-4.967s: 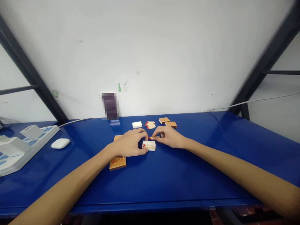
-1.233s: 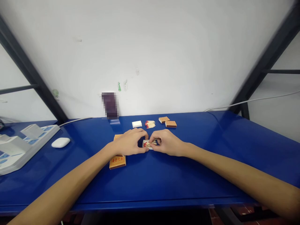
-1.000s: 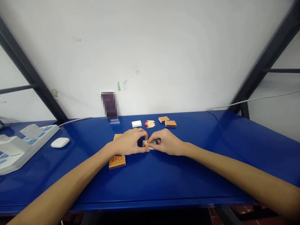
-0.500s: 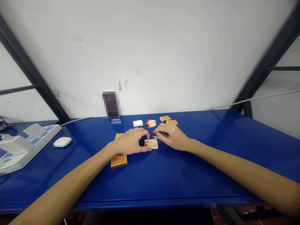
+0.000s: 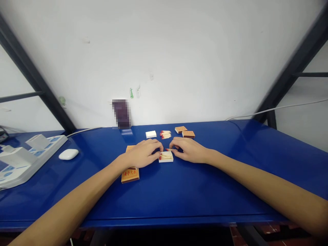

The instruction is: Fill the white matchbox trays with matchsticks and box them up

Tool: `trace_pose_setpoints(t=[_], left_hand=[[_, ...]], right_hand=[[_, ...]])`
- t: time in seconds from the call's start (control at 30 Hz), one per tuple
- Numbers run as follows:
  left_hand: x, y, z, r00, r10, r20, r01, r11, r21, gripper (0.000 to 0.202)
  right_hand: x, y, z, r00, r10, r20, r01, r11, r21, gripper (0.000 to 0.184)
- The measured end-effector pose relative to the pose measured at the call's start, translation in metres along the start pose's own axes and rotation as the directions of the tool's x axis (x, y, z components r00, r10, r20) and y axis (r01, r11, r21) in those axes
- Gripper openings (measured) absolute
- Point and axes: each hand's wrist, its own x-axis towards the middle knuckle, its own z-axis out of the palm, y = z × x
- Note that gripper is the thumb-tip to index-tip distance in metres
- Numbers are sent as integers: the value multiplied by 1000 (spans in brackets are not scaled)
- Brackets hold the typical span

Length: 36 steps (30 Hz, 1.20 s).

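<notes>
A white matchbox tray (image 5: pixel 166 160) lies on the blue table with red-headed matches (image 5: pixel 166 156) inside. At its left end is my left hand (image 5: pixel 145 153), fingers curved and slightly apart; the thumb tip reaches the tray's back left corner by the match heads. Just behind the tray, a few loose matches (image 5: pixel 169 149) lie side by side. My right hand (image 5: pixel 190 150) has thumb and index finger closed around their right ends. Partly under my left wrist are orange matchboxes (image 5: pixel 130 175).
Farther back sit a white upturned tray (image 5: pixel 151 134), a pile of matches (image 5: pixel 165 134) and two brown matchboxes (image 5: pixel 188 134). To the left are a white rounded case (image 5: pixel 68 154) and a power strip (image 5: pixel 33 164) with plugs. A blurred dark object (image 5: pixel 121 114) leans on the wall.
My left thumb has moved from the tray's front edge to its back left corner. My right hand has lowered, its thumb and index finger now at the loose matches.
</notes>
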Motion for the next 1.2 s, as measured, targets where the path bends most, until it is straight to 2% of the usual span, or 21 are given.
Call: trace_pose_setpoints(t=[0.17, 0.33, 0.43, 0.57, 0.7, 0.83, 1.0, 1.2], left_hand=[[0, 4, -2, 1000, -6, 5, 6, 1000, 7, 23], [0, 6, -3, 1000, -16, 9, 16, 1000, 12, 24], [-1, 6, -3, 1000, -16, 11, 15, 1000, 17, 25], [-1, 6, -2, 1000, -10, 8, 10, 1000, 13, 28], [-1, 5, -2, 1000, -8, 8, 8, 1000, 14, 26], [-1, 5, -3, 1000, -10, 9, 10, 1000, 17, 26], [-2, 7, -5, 1000, -17, 14, 17, 1000, 6, 28], [-1, 10, -4, 999, -41, 10, 41, 999, -1, 32]], right_hand=[[3, 3, -7, 982, 118, 147, -133, 986, 100, 14], [2, 3, -24, 926, 194, 324, -253, 956, 152, 11], [2, 3, -30, 896, 236, 375, -303, 944, 131, 11], [1, 2, -30, 892, 266, 365, -312, 947, 72, 9], [-1, 2, -27, 928, 236, 288, -242, 970, -14, 7], [-5, 7, -25, 956, 158, 247, -172, 985, 33, 6], [-7, 11, -22, 959, 167, 228, -192, 977, 90, 7], [-4, -8, -23, 985, 142, 100, -148, 988, 51, 10]])
